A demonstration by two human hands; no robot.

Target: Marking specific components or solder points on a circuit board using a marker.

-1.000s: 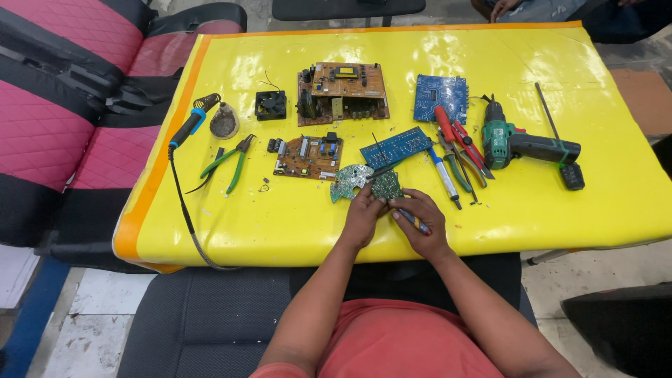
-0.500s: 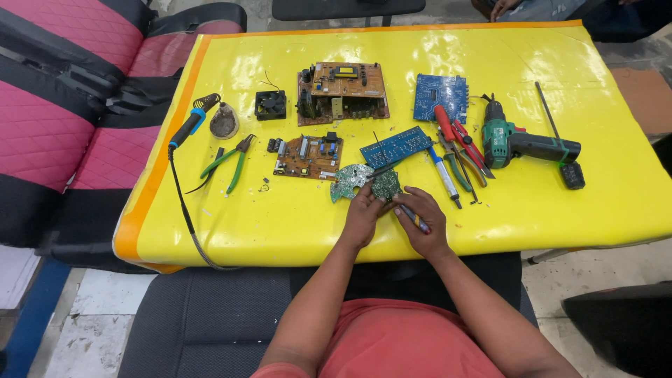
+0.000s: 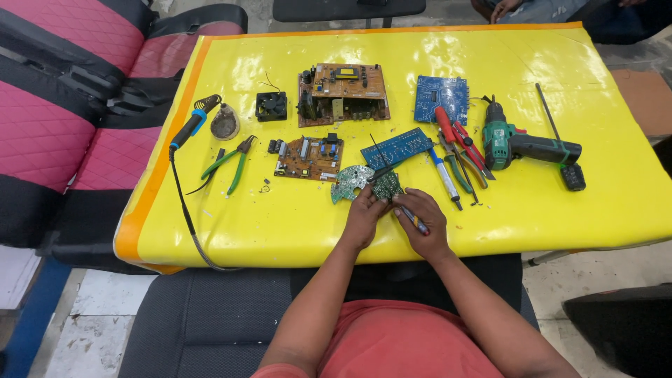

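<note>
Yellow sheeting covers the bench (image 3: 294, 224), which is flanked at its left edge by pink quilted seats (image 3: 42, 126). Nearest the near edge, a small green circuit board (image 3: 386, 186) is pressed down by the fingertips of the left hand (image 3: 365, 215), the grip being open and flat on the board rather than closed around it. A slim screwdriver-like tool (image 3: 413, 220) is clasped in the right hand (image 3: 424, 222), fingers curled shut about its handle, with the tip directed toward the board. For this work to be done well, the board would best be kept pinned firmly so that it cannot slide on the glossy sheet, and the tool held steeply and squarely so that the tip does not slip off. Touching the held board on its left, a rounded green board (image 3: 348, 183) is seen. Farther back, a brown board (image 3: 308, 158), a long blue board (image 3: 396, 148), green-handled pliers (image 3: 231, 166) and a cluster of red-handled tools (image 3: 458, 143) are laid out. Toward the left edge a soldering iron (image 3: 190, 126) rests, and a green drill (image 3: 521, 145) lies toward the right edge. Nearest the far edge, a large brown board (image 3: 343, 93), a small black fan (image 3: 271, 106) and a square blue board (image 3: 441, 99) are placed.
</note>
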